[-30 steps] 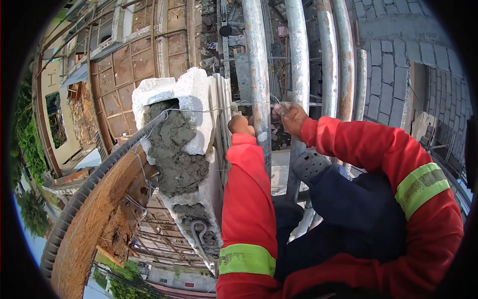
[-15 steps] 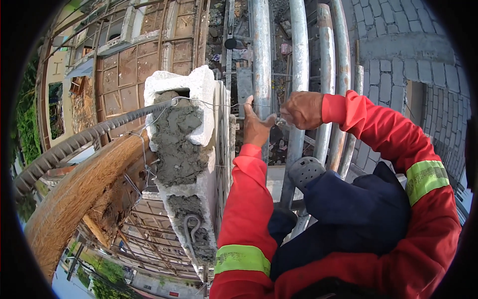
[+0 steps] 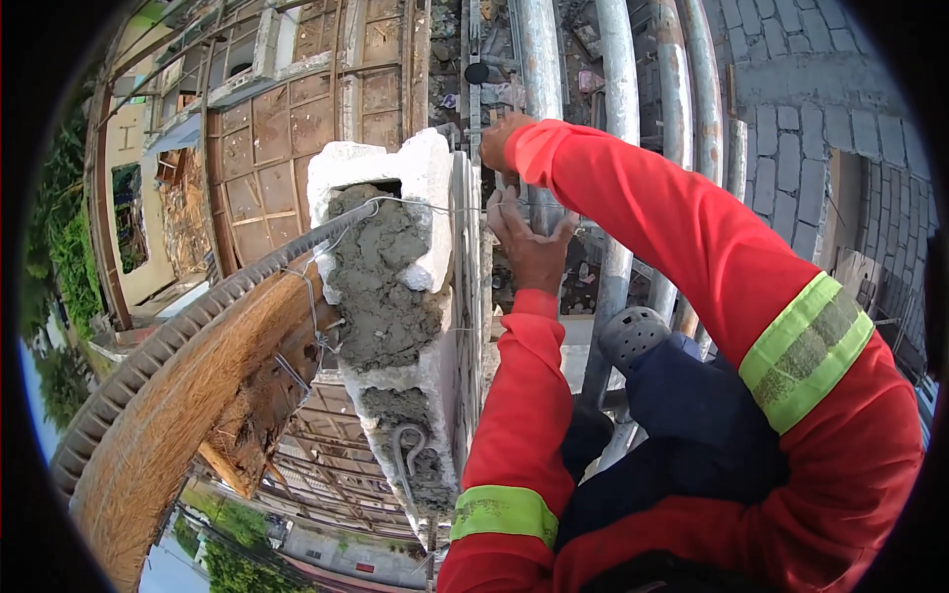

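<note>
A thin wire [image 3: 435,206] runs from the tip of a ribbed rebar [image 3: 213,267] across a white block's edge to a grey metal pipe [image 3: 541,79]. My left hand [image 3: 534,252] is at this pipe beside the wire, thumb and fingers spread. Just beyond it, my right hand [image 3: 502,143] is curled at the pipe's left side; its sleeve partly covers it, and what its fingers hold cannot be made out. The rebar crosses the top of the hollow block [image 3: 425,247], whose cavity is filled with wet grey mortar [image 3: 386,277].
A fibrous wooden post [image 3: 208,405] leans along the rebar, tied with wire. A bent metal hook [image 3: 407,450] sticks out of the lower cavity. More pipes [image 3: 618,89] stand to the right, near my grey perforated shoe [image 3: 633,336]. Debris lies far below; a block wall [image 3: 781,148] rises right.
My right hand has moved left and away from me, passing over the pipe to its left side. My left hand's fingers have spread wider. The whole view has shifted slightly.
</note>
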The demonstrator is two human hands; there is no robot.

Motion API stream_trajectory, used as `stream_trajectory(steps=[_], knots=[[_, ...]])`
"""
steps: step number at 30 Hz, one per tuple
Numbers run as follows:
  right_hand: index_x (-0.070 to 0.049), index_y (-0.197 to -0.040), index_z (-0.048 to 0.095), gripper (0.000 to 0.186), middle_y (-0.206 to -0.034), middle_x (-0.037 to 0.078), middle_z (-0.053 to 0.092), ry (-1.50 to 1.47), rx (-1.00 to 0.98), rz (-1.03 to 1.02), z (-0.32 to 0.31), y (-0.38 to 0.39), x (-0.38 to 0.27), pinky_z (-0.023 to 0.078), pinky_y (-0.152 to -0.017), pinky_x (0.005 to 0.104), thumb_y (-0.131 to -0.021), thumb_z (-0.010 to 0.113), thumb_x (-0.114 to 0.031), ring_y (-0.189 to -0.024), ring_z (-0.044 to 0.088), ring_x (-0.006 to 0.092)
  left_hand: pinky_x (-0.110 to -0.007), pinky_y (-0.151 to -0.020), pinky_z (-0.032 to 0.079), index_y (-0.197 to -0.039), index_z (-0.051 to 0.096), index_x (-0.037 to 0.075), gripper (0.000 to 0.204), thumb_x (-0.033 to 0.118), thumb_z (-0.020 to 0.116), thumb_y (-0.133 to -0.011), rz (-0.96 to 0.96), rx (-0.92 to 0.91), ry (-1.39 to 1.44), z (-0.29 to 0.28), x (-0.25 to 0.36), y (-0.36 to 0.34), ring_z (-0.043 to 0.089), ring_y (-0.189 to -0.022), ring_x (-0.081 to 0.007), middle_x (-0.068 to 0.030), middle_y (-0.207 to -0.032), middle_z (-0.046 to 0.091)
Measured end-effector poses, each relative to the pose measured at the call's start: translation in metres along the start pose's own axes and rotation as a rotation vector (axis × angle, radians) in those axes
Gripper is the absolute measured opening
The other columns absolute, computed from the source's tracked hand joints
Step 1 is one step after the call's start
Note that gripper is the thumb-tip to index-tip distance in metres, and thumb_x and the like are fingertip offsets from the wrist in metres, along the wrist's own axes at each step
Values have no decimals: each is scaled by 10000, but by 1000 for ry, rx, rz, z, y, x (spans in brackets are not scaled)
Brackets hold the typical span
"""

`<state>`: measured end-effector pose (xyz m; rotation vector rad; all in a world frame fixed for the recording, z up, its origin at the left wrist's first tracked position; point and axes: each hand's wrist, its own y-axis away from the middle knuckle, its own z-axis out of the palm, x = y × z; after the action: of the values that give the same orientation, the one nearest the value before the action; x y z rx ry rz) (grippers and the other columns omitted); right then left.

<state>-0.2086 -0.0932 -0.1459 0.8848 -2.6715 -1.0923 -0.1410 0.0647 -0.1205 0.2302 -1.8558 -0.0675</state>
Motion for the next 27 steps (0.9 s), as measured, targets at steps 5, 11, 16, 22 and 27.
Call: stream_trajectory(steps=[5,11,16,22,27], knots=[[-150,-902,676,209,-955,60,638,-98,-34,170,-16,-6,-12,463,-800,406,-701,631,-185,-935,593,249,-418,-861,400,-1089,467,-1,661,269,782,-574,119,-82,-442,-6,-7,-13,500,-966,-354,-193,-1060,508],[-145,-1052,617,289,-990,106,606,241,-338,-212,-33,-7,5,442,-844,381,-765,595,-174,-972,563,265,-408,-818,435,-1078,495,-5,637,266,768,-571,-37,-123,-286,4,-2,-8,539,-943,-356,-206,-1031,556],[-28,-913,544,162,-826,106,563,-770,1005,-187,2,61,10,449,-680,377,-803,563,-146,-745,559,264,-393,-786,456,-1074,498,-4,629,264,765,-572,-315,-240,-236,-14,4,-20,575,-897,-347,-209,-993,587],[-14,-1044,518,268,-976,92,571,-1440,688,361,108,126,-22,445,-760,315,-790,559,-86,-864,559,191,-317,-728,480,-1083,500,-12,638,216,790,-562,-262,-327,-189,-4,-6,-28,618,-792,-227,-134,-887,638],[-5,-1062,552,332,-1092,164,573,-1311,313,144,112,106,-5,452,-803,322,-758,605,-126,-962,578,240,-306,-737,482,-1099,492,-14,656,221,783,-560,-258,-352,-202,-9,-2,-28,618,-809,-216,-137,-906,635]])
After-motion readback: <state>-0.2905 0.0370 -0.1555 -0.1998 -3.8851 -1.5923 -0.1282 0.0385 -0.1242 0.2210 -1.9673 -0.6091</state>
